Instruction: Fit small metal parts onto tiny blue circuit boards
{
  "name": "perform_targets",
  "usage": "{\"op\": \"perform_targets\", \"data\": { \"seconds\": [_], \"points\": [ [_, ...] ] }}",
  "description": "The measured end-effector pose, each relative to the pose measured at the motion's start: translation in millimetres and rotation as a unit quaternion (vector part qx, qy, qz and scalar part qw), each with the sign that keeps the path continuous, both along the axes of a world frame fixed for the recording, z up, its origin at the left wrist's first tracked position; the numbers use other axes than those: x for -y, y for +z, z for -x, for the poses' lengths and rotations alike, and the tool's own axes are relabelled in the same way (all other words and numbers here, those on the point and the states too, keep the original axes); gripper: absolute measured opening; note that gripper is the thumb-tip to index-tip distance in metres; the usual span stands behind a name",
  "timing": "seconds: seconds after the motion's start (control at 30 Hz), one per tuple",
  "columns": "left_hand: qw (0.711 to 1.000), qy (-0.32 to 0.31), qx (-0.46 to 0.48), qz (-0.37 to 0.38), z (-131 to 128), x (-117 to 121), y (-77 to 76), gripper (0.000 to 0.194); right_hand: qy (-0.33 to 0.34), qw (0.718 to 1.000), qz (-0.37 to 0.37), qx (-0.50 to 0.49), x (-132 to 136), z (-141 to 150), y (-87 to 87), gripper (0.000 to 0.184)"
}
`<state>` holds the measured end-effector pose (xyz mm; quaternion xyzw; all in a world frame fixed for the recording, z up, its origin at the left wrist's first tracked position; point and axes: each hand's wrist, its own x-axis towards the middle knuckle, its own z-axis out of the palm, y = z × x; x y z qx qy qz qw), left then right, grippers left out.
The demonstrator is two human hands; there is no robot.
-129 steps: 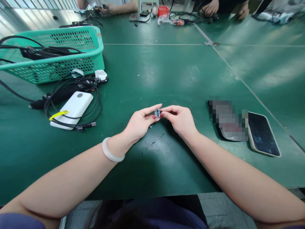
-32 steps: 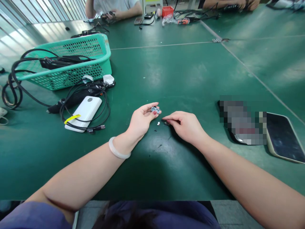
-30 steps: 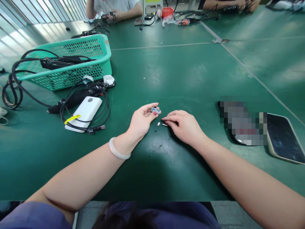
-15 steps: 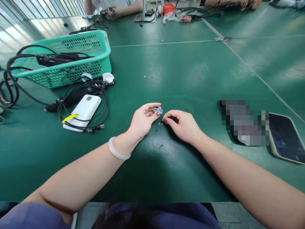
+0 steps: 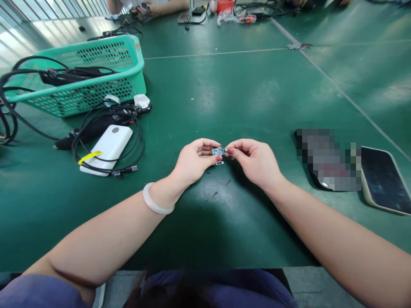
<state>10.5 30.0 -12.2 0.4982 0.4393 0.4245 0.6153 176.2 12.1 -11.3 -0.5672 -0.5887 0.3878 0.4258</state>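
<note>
My left hand (image 5: pixel 195 160) pinches a small grey-blue part with cut-outs (image 5: pixel 218 151) between thumb and fingers, above the table. What kind of part it is I cannot make out. My right hand (image 5: pixel 255 160) is closed in a pinch at the right end of that part. Whatever lies between its thumb and forefinger is too small to name. Just below my left thumb a small pale flat piece (image 5: pixel 220 163) shows near the tabletop. Dark specks (image 5: pixel 215 194) lie on the green table (image 5: pixel 224 235) nearer to me.
At the left stands a green basket (image 5: pixel 96 92) holding black cables. Before it lie a white power bank (image 5: pixel 107 147), a coiled cable and a black handheld tool (image 5: pixel 93 128). On the right are a blurred dark object (image 5: pixel 327 160) and a phone (image 5: pixel 385 179). Other people's hands work across the table.
My right hand has come up from the tabletop to the part in my left hand, after handling small pieces there. My left hand has shifted slightly right, still holding the part.
</note>
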Motion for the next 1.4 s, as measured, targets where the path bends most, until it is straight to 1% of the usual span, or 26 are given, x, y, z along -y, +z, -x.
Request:
{"op": "perform_targets", "data": {
  "seconds": [0.1,0.2,0.37,0.47,0.6,0.7,0.77,0.83,0.9,0.93,1.0,1.1,1.23,1.3,1.4],
  "points": [
    [1.000,-0.002,0.004,-0.001,0,0,-1.0,0.030,-0.012,0.999,-0.026,0.040,2,1,-0.6,0.013],
    [1.000,-0.005,-0.001,-0.004,1,1,-2.3,0.032,-0.016,0.994,-0.067,0.084,5,2,-0.6,0.012],
    [1.000,-0.019,-0.015,-0.012,1,1,-2.5,0.031,0.019,0.976,-0.162,0.144,8,4,2.4,0.012],
    [0.999,-0.020,-0.023,-0.020,1,1,-2.3,0.030,0.027,0.967,-0.191,0.168,9,6,3.9,0.013],
    [0.999,-0.020,-0.022,-0.020,0,1,-1.9,0.030,0.018,0.963,-0.193,0.186,10,7,4.3,0.014],
    [1.000,-0.016,-0.008,-0.020,1,0,-2.6,0.030,0.003,0.966,-0.189,0.178,11,6,5.2,0.015],
    [1.000,0.005,0.015,-0.021,1,-1,-4.0,0.030,-0.009,0.967,-0.189,0.168,11,5,5.5,0.018],
    [0.998,0.046,0.051,-0.010,2,-4,-6.0,0.028,-0.014,0.967,-0.186,0.171,10,5,4.3,0.019],
    [0.993,0.084,0.083,0.008,2,-7,-7.7,0.026,0.010,0.964,-0.178,0.199,9,5,0.8,0.015],
    [0.991,0.096,0.092,0.015,2,-8,-8.3,0.025,0.031,0.959,-0.172,0.222,8,6,-1.7,0.013],
    [0.990,0.106,0.096,0.017,2,-9,-9.0,0.025,0.073,0.945,-0.158,0.277,6,9,-7.1,0.014],
    [0.991,0.103,0.084,0.005,1,-8,-9.2,0.024,0.106,0.927,-0.145,0.330,4,15,-12.8,0.012],
    [0.994,0.089,0.060,-0.014,2,-6,-8.9,0.025,0.119,0.922,-0.162,0.332,4,17,-9.8,0.010],
    [0.996,0.076,0.040,-0.022,2,-5,-8.2,0.025,0.092,0.930,-0.175,0.309,5,15,-4.7,0.011],
    [0.999,0.043,0.009,-0.032,2,-4,-6.1,0.024,0.023,0.944,-0.195,0.265,7,10,2.5,0.013]
  ]
}}
